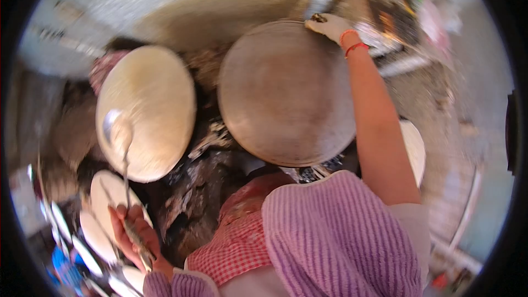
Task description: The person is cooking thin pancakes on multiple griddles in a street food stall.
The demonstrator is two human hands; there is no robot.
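My left hand [138,233], at the lower left, is closed round the handle of a long metal ladle [126,165]. The ladle's bowl end, coated in something pale, lies over the lower left of a large pale round surface [152,107]; whether they touch is unclear. My right hand [330,27] reaches to the upper right rim of a large round brown griddle or lid [288,90]. Its bent fingers hold a small dark wad [319,17] by that rim; blur hides what it is. Red bands circle the right wrist.
Several pale round discs [117,198] lie or lean at the lower left. Charred wood or ash [198,189] lies between the large rounds and my lap. A wall [231,0] stands behind; plastic bags [433,24] and clutter are at upper right. Another pale disc [412,148] shows beyond my right arm.
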